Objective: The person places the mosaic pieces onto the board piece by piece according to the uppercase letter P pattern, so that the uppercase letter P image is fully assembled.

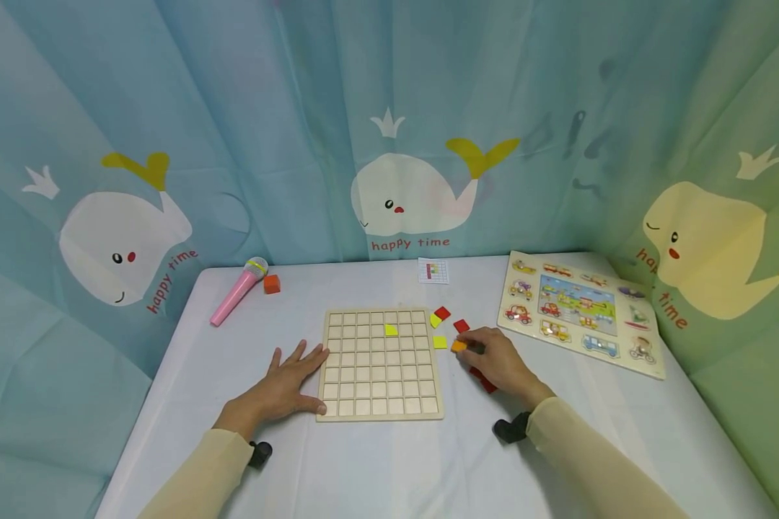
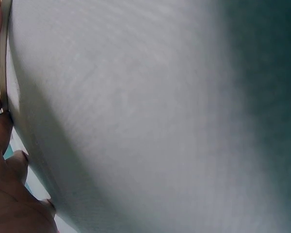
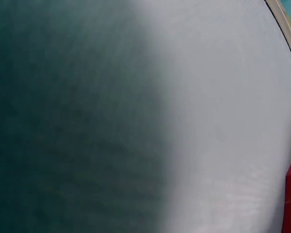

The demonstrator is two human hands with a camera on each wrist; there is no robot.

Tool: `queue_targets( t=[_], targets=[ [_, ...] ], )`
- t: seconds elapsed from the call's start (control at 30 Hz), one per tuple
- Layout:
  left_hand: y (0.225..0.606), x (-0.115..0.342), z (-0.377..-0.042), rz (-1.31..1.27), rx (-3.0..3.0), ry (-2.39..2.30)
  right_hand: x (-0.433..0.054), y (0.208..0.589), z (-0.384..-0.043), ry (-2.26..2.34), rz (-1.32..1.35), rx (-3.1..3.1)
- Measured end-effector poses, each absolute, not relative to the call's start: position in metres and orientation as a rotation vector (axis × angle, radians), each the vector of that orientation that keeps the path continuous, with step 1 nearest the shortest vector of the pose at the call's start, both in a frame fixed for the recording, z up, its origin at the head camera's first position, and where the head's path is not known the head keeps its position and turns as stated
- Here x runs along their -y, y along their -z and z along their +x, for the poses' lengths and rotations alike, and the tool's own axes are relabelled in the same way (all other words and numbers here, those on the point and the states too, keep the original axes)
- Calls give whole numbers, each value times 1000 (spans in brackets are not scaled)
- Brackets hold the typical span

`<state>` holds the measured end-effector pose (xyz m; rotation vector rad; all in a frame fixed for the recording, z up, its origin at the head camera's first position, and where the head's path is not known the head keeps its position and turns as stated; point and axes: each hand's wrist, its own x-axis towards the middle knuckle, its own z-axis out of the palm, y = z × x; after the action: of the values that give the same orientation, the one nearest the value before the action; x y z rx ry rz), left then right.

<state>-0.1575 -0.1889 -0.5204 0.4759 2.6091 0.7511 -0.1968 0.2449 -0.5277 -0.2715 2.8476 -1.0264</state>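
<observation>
A pale wooden grid board (image 1: 379,355) lies flat on the table, with one yellow square tile (image 1: 392,330) in an upper cell. My left hand (image 1: 282,389) has its fingers spread, index finger and thumb touching the board's left edge; part of it shows in the left wrist view. To the right of the board, my right hand (image 1: 498,360) pinches an orange-yellow block (image 1: 459,346) between thumb and index finger. Around it lie red blocks (image 1: 461,326) and yellow ones (image 1: 440,342). More red blocks (image 1: 487,385) are partly hidden under the hand.
A small card with a coloured grid (image 1: 433,271) lies behind the board. At the back left are a pink toy microphone (image 1: 236,292) and an orange cube (image 1: 272,284). A vehicle picture puzzle (image 1: 581,313) lies at the right. Whale-printed curtains (image 1: 415,194) surround the table.
</observation>
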Motion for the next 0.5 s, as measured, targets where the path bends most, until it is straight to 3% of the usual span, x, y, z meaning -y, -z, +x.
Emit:
queue_targets(
  t=[0.5],
  targets=[
    [522, 192, -158, 529, -2618, -768, -242, 523, -201, 850, -233, -2831]
  ],
)
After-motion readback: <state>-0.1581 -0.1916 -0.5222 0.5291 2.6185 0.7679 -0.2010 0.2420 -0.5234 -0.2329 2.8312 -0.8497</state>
